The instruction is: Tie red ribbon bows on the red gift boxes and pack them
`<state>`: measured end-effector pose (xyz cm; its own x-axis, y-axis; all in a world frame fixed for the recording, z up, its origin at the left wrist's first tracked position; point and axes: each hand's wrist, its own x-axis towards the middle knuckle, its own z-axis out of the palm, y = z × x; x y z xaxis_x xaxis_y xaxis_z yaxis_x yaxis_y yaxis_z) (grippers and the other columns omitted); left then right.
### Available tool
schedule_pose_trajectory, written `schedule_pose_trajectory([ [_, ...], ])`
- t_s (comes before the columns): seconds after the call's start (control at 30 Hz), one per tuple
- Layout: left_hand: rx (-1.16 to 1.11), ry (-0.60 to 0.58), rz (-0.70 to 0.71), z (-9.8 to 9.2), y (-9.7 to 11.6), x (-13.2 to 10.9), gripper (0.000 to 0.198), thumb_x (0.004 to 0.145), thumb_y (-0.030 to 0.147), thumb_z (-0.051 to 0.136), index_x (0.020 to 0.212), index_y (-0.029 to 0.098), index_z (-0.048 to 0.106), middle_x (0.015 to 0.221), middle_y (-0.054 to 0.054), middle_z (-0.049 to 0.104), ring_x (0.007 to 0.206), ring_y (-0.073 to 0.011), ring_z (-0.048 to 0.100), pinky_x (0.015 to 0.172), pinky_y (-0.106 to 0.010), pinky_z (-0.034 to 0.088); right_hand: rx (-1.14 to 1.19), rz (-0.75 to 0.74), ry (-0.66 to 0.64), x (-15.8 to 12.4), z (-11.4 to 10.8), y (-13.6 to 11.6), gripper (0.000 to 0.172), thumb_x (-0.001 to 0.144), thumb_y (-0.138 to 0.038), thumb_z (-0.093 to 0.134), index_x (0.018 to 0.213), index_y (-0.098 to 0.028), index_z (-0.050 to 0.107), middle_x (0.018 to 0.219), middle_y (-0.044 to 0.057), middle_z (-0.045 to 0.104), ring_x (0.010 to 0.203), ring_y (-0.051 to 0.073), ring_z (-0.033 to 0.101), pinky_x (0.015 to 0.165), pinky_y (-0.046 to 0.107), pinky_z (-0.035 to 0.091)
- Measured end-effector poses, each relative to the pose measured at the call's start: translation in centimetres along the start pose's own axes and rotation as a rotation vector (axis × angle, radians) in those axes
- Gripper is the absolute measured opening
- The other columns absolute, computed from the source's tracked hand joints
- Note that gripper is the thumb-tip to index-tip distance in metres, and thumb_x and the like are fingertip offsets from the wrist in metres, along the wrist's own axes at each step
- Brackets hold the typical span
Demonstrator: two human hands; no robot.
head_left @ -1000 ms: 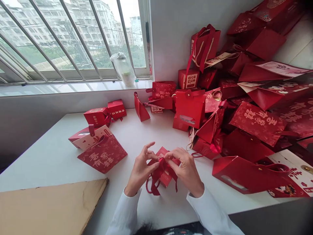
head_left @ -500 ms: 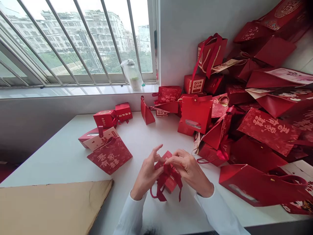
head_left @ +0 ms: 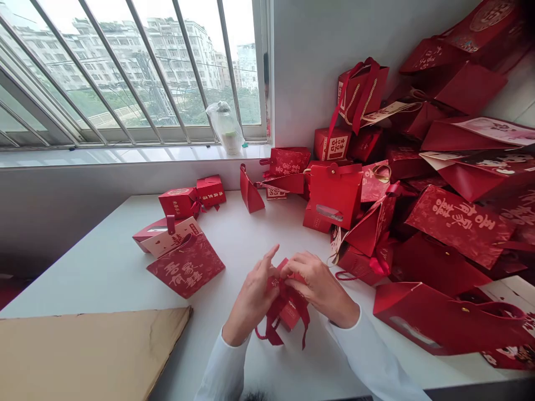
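A small red gift box (head_left: 292, 315) lies on the white table in front of me, with a dark red ribbon (head_left: 273, 333) around its middle. The ribbon's tails hang down on both sides of the box. My left hand (head_left: 253, 295) pinches the ribbon from the left, thumb against the box top and index finger raised. From the right, my right hand (head_left: 320, 284) has its fingertips closed on the ribbon near the middle. My fingers partly hide the knot or bow between them.
Red gift boxes and bags (head_left: 455, 223) are heaped along the right side. At the left stand a printed red bag (head_left: 190, 267) and a pair of red boxes (head_left: 178, 203). A cardboard sheet (head_left: 92, 351) covers the front left. A bagged bottle (head_left: 228, 131) stands on the windowsill.
My right hand has shifted slightly left, its fingers moving closer to my left hand over the ribbon. The box has stayed nearly in place.
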<state>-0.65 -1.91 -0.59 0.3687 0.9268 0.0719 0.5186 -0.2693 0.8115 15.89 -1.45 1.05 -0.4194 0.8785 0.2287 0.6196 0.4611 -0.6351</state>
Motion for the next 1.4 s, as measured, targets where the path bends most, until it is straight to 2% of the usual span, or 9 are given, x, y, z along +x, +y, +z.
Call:
schedule_pose_trajectory([
  [0.13, 0.021, 0.009, -0.011, -0.1, 0.3, -0.1, 0.071, 0.079, 0.007, 0.037, 0.146, 0.021, 0.018, 0.089, 0.0, 0.065, 0.093, -0.0167, 0.056, 0.089, -0.033, 0.043, 0.018, 0.034, 0.002, 0.1, 0.2, 0.0, 0.017, 0.082, -0.005, 0.056, 0.075, -0.02, 0.061, 0.08, -0.001, 0.061, 0.077, 0.016, 0.049, 0.076, 0.031, 0.038],
  [0.27, -0.003, 0.042, -0.06, -0.3, 0.6, -0.6, 0.069, 0.081, 0.012, 0.042, 0.145, 0.023, 0.019, 0.089, 0.0, 0.065, 0.092, -0.0171, 0.057, 0.084, -0.032, 0.045, 0.066, 0.107, 0.062, -0.3, 0.0, -0.1, 0.02, 0.081, -0.004, 0.055, 0.072, -0.021, 0.061, 0.076, -0.002, 0.062, 0.077, 0.017, 0.051, 0.074, 0.03, 0.037],
  [0.4, -0.034, 0.107, -0.114, -0.4, 0.9, -1.1, 0.067, 0.083, 0.018, 0.047, 0.144, 0.023, 0.02, 0.085, 0.001, 0.065, 0.08, -0.0157, 0.059, 0.076, -0.029, 0.047, 0.111, 0.205, 0.113, -0.8, -0.2, -0.4, 0.02, 0.081, -0.007, 0.056, 0.069, -0.022, 0.062, 0.073, -0.003, 0.065, 0.075, 0.017, 0.052, 0.072, 0.03, 0.036],
  [0.5, -0.05, 0.134, -0.145, -0.5, 1.3, -1.3, 0.067, 0.082, 0.019, 0.05, 0.143, 0.022, 0.023, 0.082, 0.002, 0.067, 0.075, -0.0146, 0.061, 0.076, -0.028, 0.047, 0.143, 0.252, 0.131, -1.1, -0.3, -0.7, 0.019, 0.08, -0.009, 0.058, 0.067, -0.022, 0.064, 0.072, -0.003, 0.066, 0.075, 0.018, 0.053, 0.072, 0.03, 0.037],
  [0.8, -0.075, 0.184, -0.209, -0.6, 1.3, -1.4, 0.065, 0.08, 0.025, 0.054, 0.14, 0.018, 0.029, 0.082, -0.002, 0.069, 0.084, -0.0209, 0.064, 0.079, -0.034, 0.047, 0.116, 0.258, 0.213, -1.4, -0.7, -0.5, 0.018, 0.078, -0.011, 0.059, 0.067, -0.022, 0.066, 0.07, -0.001, 0.065, 0.073, 0.018, 0.055, 0.073, 0.031, 0.038],
  [1.07, -0.039, 0.176, -0.261, -0.8, 1.2, -1.5, 0.064, 0.081, 0.03, 0.051, 0.14, 0.017, 0.028, 0.084, -0.001, 0.068, 0.067, -0.0166, 0.059, 0.07, -0.031, 0.045, 0.107, 0.299, 0.177, -2.3, -1.3, 0.0, 0.017, 0.078, -0.01, 0.053, 0.07, -0.022, 0.059, 0.074, -0.003, 0.064, 0.075, 0.017, 0.056, 0.071, 0.03, 0.039],
  [1.27, -0.006, 0.213, -0.283, -1.5, 0.8, -1.6, 0.06, 0.075, 0.024, 0.051, 0.133, 0.017, 0.037, 0.076, 0.002, 0.066, 0.072, -0.0168, 0.059, 0.071, -0.029, 0.042, 0.125, 0.311, 0.155, -3.1, -1.0, 0.6, 0.015, 0.08, -0.014, 0.048, 0.071, -0.022, 0.056, 0.074, -0.002, 0.064, 0.074, 0.018, 0.057, 0.068, 0.03, 0.04],
  [1.4, -0.007, 0.215, -0.298, -1.8, 0.5, -1.8, 0.057, 0.075, 0.025, 0.052, 0.13, 0.019, 0.04, 0.074, 0.003, 0.066, 0.068, -0.0165, 0.059, 0.068, -0.029, 0.042, 0.187, 0.322, 0.165, -3.2, -0.5, 1.2, 0.012, 0.08, -0.017, 0.047, 0.073, -0.023, 0.055, 0.074, -0.002, 0.064, 0.072, 0.018, 0.058, 0.068, 0.029, 0.041],
])
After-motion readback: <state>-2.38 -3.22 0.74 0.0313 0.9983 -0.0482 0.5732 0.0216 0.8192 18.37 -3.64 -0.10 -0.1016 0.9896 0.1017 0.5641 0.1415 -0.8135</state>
